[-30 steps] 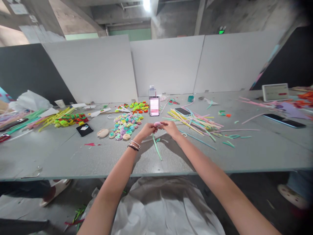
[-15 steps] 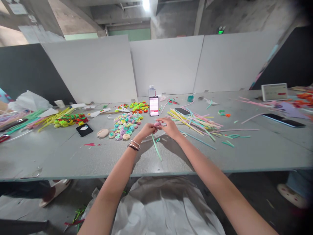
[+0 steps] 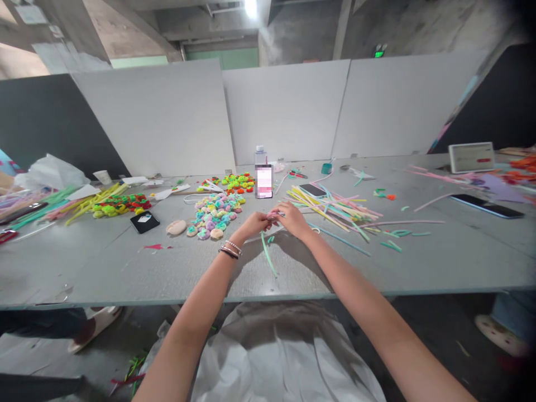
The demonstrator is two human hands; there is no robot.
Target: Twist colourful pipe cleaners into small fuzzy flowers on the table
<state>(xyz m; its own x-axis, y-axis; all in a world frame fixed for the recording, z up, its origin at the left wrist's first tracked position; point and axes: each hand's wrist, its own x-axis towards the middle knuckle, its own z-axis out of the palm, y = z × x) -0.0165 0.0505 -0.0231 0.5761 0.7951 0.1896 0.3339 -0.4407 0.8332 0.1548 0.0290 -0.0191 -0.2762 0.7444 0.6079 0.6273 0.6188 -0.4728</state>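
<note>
My left hand (image 3: pixel 256 222) and my right hand (image 3: pixel 292 219) meet above the table in front of the propped phone. Fingers of both are closed around a small pink-purple fuzzy piece (image 3: pixel 273 216), mostly covered by the fingertips; it looks like coiled pipe cleaner. A green pipe cleaner (image 3: pixel 268 255) runs down from beneath my left hand toward the table's front; whether that hand grips it I cannot tell. Short green bits (image 3: pixel 271 239) lie just below the hands. Left of them is a pile of pastel pipe-cleaner coils (image 3: pixel 215 215); right of them, loose straight pipe cleaners (image 3: pixel 330 207).
A phone (image 3: pixel 264 181) stands upright before a bottle (image 3: pixel 260 153). Another phone (image 3: pixel 312 191) lies by the straight pipe cleaners. Red-and-green coils (image 3: pixel 121 205), a black square card (image 3: pixel 144 221) and a beige disc (image 3: pixel 176 227) lie leftward. White panels (image 3: pixel 285 111) border the table's back.
My fingers have closed further over the pink-purple piece, which shows less now. My right fingers have drawn in toward the left. The green pipe cleaner has shifted very slightly.
</note>
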